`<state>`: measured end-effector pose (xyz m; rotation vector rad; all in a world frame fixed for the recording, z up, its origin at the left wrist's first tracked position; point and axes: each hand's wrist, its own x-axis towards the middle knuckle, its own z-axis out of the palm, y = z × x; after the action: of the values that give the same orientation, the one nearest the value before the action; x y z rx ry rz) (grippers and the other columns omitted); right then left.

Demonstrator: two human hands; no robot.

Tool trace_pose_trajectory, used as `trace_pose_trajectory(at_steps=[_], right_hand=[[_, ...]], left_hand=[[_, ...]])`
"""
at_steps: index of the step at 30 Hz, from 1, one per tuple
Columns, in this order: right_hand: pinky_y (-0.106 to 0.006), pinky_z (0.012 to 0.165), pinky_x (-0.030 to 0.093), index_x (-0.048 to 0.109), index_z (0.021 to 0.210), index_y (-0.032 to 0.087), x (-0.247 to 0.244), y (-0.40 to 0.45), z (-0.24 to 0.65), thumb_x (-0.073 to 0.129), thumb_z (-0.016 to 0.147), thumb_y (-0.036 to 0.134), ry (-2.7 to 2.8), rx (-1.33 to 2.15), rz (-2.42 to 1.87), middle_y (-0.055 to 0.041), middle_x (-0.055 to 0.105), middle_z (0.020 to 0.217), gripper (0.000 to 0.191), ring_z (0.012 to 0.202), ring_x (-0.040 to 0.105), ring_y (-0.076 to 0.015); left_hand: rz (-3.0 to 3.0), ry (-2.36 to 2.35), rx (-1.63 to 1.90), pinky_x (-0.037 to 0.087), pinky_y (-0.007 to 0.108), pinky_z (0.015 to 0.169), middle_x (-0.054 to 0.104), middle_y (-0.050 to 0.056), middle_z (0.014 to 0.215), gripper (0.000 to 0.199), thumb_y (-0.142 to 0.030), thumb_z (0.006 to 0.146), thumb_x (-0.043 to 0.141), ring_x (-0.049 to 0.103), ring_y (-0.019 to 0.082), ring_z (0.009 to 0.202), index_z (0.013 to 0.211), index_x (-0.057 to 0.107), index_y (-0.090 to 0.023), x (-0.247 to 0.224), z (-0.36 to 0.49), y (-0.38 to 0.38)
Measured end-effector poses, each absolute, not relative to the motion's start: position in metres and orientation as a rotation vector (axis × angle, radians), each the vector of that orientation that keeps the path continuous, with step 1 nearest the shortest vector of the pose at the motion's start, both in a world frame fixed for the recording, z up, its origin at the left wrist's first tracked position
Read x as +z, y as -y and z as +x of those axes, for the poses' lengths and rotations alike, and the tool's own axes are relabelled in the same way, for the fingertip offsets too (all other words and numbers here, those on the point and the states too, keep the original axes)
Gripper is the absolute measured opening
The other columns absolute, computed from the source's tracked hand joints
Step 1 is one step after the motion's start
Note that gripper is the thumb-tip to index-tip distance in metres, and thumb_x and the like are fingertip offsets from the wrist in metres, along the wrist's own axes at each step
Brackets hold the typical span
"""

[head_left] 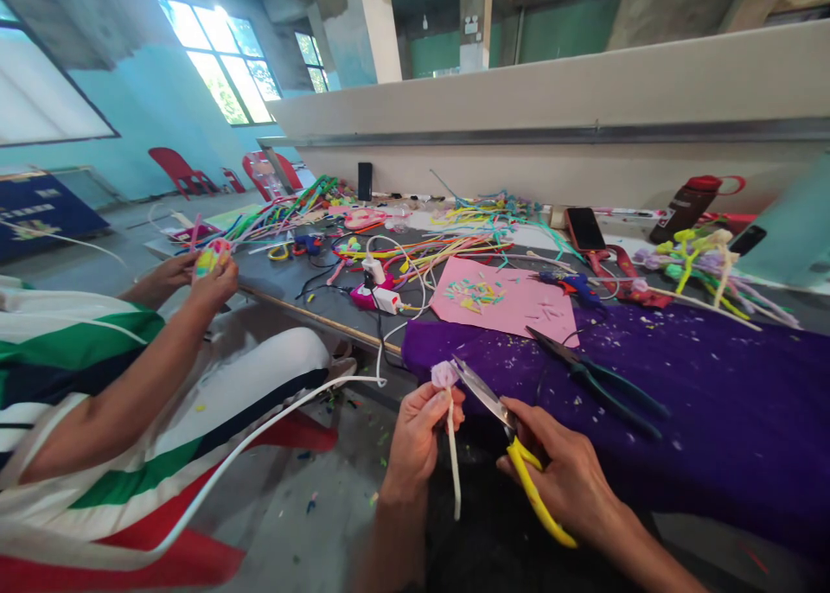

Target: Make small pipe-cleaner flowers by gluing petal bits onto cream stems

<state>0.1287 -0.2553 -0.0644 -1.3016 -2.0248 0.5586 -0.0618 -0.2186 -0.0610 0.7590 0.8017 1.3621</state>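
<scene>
Gripping the white stem [453, 455] just below its lilac ball [444, 374], the left hand [418, 433] has its thumb and fingers pinched together, in front of the pink sheet [512, 315] and a little to its left. The stem's loose end hangs down below the fingers. In front of the pink sheet too, the right hand [564, 463] is curled around the yellow handles of the scissors [517, 451]; their blades point at the lilac ball, with the tips right at its side, though whether they touch it I cannot tell.

Small green, yellow and lilac clippings [476, 295] lie on the pink sheet. Pliers [582, 370] rest on the purple cloth [713, 385], at the pink sheet's near right corner. A blue glue gun [574, 289] lies at its right edge, with a phone [585, 230] standing behind that. Farther right of the pink sheet are a bunch of fuzzy stems [704, 269] and a dark bottle [691, 208]. White plugs [389, 299] sit left of the sheet on the bench [311, 306]. Well left of it, a co-worker's hands [217, 286] hold a many-coloured piece [208, 258].
</scene>
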Motion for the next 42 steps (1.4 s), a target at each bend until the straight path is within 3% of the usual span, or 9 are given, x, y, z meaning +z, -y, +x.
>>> trace_pose_trajectory(at_steps=[22,42], right_hand=[[-0.023,0.055,0.041,0.041,0.127,0.023,-0.071,0.254,0.128,0.06,0.077,0.025,2.063,0.476,-1.234,0.003,0.049,0.071,0.053,0.06,0.052,-0.012],[-0.022,0.057,0.045,0.045,0.127,0.017,-0.071,0.251,0.128,0.056,0.081,0.03,2.062,0.57,-1.237,-0.0008,0.059,0.074,0.049,0.059,0.054,-0.0124]], left_hand=[[0.775,-0.854,1.33,0.034,0.016,0.045,0.059,0.001,0.05,0.017,-0.028,0.068,0.068,0.047,0.005,0.043,0.067,0.068,-0.011,-0.059,-0.066,0.219],[0.82,-0.856,1.316,0.031,0.018,0.045,0.057,0.001,0.05,0.018,-0.029,0.069,0.066,0.045,0.006,0.043,0.068,0.068,-0.01,-0.057,-0.072,0.216]])
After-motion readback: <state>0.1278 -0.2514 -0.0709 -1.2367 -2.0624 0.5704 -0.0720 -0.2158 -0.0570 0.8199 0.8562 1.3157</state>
